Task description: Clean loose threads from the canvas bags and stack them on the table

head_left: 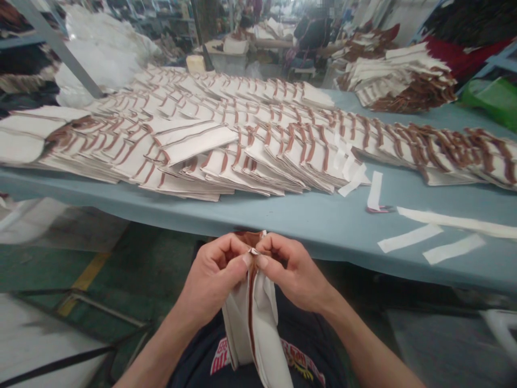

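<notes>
1. Both hands near together: left hand [216, 269] and right hand [297, 269] each pinch the cream cloth piece [266, 339] at its upper end.
2. Piece hangs just off the near edge of the table [291, 218]; best held clear of it.
3. Judgement: even, light pinch either side of the brown stripe [251, 307] should limit puckering.

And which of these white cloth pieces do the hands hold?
The cloth piece hanging in front of the dark shirt, pinched at its top by the left hand and right hand. The other pieces lie on the blue table.
</notes>
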